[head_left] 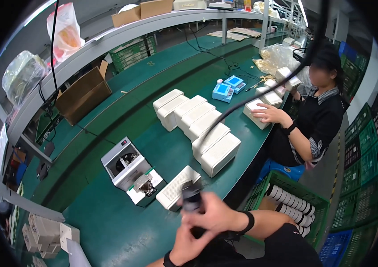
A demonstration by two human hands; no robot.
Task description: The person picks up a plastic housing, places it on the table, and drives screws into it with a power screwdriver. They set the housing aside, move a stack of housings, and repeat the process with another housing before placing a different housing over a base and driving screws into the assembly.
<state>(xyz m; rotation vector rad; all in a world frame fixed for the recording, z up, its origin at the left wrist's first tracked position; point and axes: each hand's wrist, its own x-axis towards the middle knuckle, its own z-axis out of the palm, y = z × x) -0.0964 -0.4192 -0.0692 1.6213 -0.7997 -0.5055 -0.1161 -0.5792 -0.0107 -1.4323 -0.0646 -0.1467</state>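
Close to the front edge of the bench, my right hand [218,214] is closed around a black cylindrical tool [192,198], blurred by motion. My left hand [188,244] meets it from below, its fingers curled at the tool's lower part. What lies between the palms is hidden. Just beyond the tool sits an off-white plastic housing [175,189] with a ribbed top, partly covered by it. Left of that stands a grey screw feeder [129,164] with loose screws in its tray and a metal outlet mechanism at its front.
Several off-white housings [198,118] form a row on the green bench [104,213]. A dark cable [260,95] hangs across the view. Two blue devices [222,91] lie farther back. At right, a co-worker [318,98] touches a housing; a green crate [260,191] holds white-and-black round parts.
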